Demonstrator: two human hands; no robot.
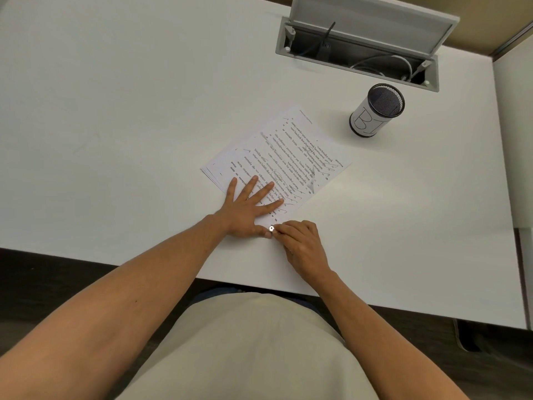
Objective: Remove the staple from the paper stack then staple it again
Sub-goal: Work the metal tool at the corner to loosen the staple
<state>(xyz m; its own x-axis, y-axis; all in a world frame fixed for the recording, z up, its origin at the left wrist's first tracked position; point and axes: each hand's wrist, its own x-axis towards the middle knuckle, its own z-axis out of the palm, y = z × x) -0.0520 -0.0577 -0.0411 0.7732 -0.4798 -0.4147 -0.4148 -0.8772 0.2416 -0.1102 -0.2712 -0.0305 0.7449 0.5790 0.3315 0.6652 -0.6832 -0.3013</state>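
Desk: white, with an open cable hatch at the far edge. No stapler or staple remover in view.

Stack: printed sheets lying skewed near the desk's front edge, lower sheets fanned out a little on the left side. The near corner sits between the two hands.

Cup: mesh, upright, well apart from the stack to the right. Contents not visible.

Left hand: flat, fingers straight and spread, pressing the stack's near end down.

Right hand: fingers curled at the near corner, tips together on a small bright spot beside the left thumb. Probably the staple, or a tool on it; too small to tell. Whether anything is actually pinched cannot be told.

Risks, judged from this:
- Pulling by fingertip could tear the corner if the legs are not bent open first.
- Sharp ends could prick a finger.
- Once the staple is out, the fanned sheets could slide further apart if the left hand lifts, so re-stapling would miss lower sheets.
- A freed staple is small and easily lost on the desk.
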